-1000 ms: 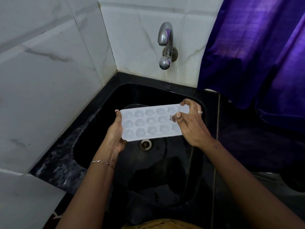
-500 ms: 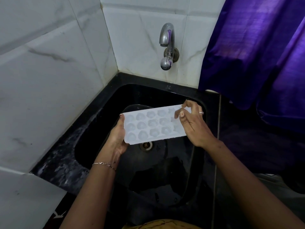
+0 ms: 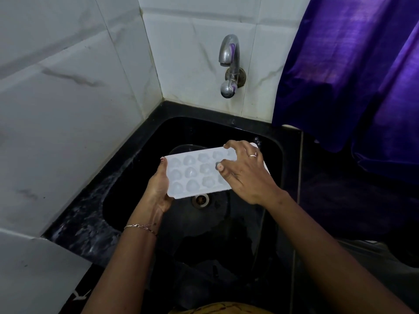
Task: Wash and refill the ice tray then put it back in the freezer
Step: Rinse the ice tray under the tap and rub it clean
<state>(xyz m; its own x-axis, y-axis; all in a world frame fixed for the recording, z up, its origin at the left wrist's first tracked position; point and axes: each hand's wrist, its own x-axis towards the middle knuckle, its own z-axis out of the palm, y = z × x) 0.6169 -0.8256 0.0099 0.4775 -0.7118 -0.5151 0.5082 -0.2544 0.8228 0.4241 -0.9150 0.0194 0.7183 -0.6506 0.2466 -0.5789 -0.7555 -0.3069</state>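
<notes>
A white plastic ice tray (image 3: 192, 175) with several rounded cups is held above the black sink (image 3: 145, 141), its cups facing me. My left hand (image 3: 158, 189) grips the tray's left end, the fingers wrapped behind it. My right hand (image 3: 244, 173) lies over the tray's right half, thumb pressing into a cup and fingers curled over the far edge. The right end of the tray is hidden under that hand. A metal tap (image 3: 230, 64) juts from the tiled wall above the sink, and no water runs from it.
The sink's drain (image 3: 200, 199) shows just below the tray. White marble-look tiles (image 3: 56, 109) close off the left and back. A purple curtain (image 3: 351, 64) hangs at the right over a dark counter (image 3: 340, 200). The wet black rim (image 3: 84, 218) runs along the left.
My right hand has slid leftward over the tray's face, covering more of its right half. The tray has tilted slightly and stays over the drain.
</notes>
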